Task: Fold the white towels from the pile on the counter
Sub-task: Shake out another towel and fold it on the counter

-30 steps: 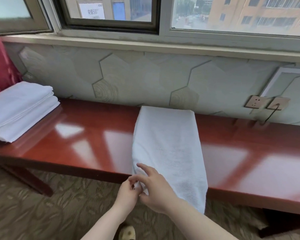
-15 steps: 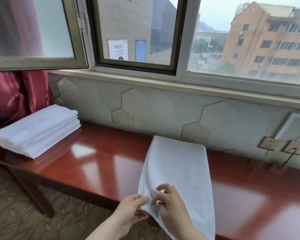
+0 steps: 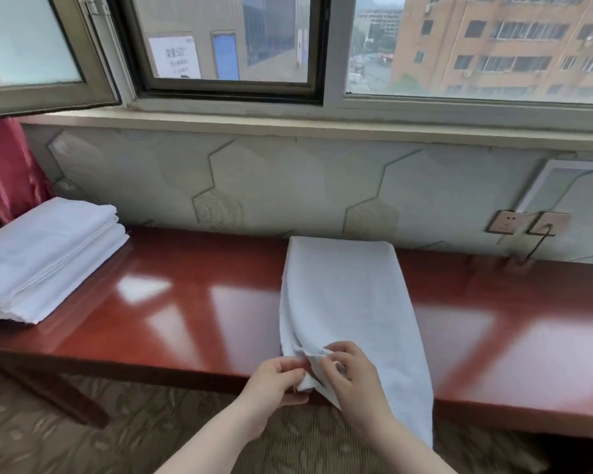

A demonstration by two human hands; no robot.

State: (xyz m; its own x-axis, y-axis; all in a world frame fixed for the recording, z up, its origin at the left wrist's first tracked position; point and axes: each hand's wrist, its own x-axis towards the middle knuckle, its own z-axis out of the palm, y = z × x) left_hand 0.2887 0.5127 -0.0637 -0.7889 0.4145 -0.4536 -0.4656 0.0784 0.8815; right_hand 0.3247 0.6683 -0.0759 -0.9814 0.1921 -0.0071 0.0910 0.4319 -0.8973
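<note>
- A white towel (image 3: 346,295) lies lengthwise across the glossy red-brown tabletop (image 3: 192,302), its far end close to the wall and its near end hanging over the front edge toward the floor.
- The left hand (image 3: 274,381) holds the towel's near left corner at the front edge of the tabletop; its fingers (image 3: 288,366) are curled and pinch a bunched bit of cloth.
- The right hand (image 3: 351,374) sits just beside the left, touching it at the cloth; its fingers (image 3: 332,372) are bent and grip the same gathered corner from the right.
- Between the two hands the corner is crumpled into small folds, while the rest of the towel lies fairly flat, with a soft crease running up its left side.
- A stack of folded white towels (image 3: 48,258) rests at the left end of the tabletop, well apart from the hands, its edges roughly squared.
- A red curtain (image 3: 4,179) hangs behind that stack.
- On the patterned wall to the right are two wall sockets (image 3: 528,223); a dark cord runs down from the right one toward the tabletop.
- Above the wall a window (image 3: 226,42) looks out on buildings.
- Patterned carpet (image 3: 83,446) covers the floor below the tabletop.
</note>
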